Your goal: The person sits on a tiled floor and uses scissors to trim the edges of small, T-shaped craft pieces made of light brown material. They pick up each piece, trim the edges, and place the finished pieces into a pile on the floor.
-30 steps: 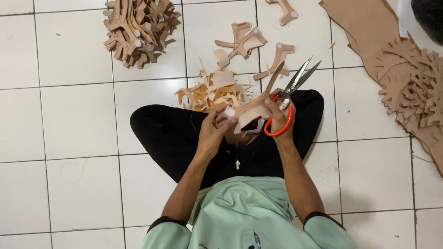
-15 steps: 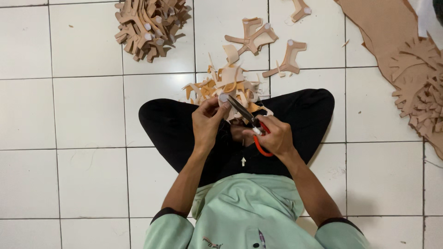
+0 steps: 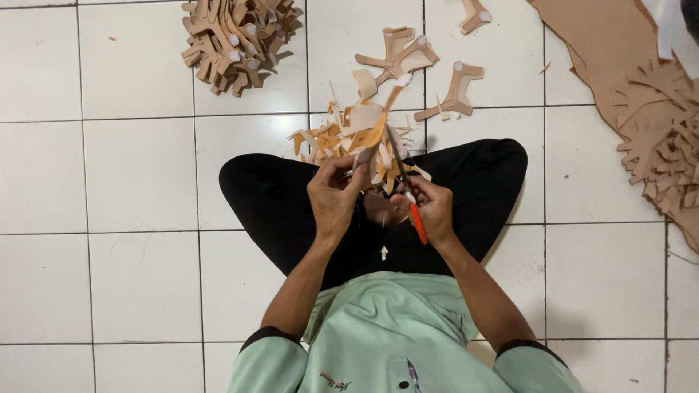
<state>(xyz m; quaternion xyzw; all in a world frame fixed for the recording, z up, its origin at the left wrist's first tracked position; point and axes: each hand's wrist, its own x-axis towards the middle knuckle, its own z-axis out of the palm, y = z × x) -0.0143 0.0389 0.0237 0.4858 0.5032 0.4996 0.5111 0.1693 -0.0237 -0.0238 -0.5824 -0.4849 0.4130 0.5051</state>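
Observation:
I sit cross-legged on a white tiled floor (image 3: 138, 175). My left hand (image 3: 335, 193) pinches a tan Y-shaped foam piece (image 3: 378, 131) and holds it upright above my lap. My right hand (image 3: 431, 207) grips orange-handled scissors (image 3: 408, 196), whose blades point up along the piece's right edge. Just beyond my hands lies a heap of tan offcuts (image 3: 342, 135) on the floor in front of my legs.
A pile of cut Y-shaped pieces (image 3: 237, 40) lies at the far left. A few loose cut pieces (image 3: 408, 54) lie ahead. A large tan sheet with cut-out edges (image 3: 641, 94) lies at the right.
My hands have drawn closer together. The piece has turned upright in my left hand, and the scissors have swung from pointing right to pointing up beside it.

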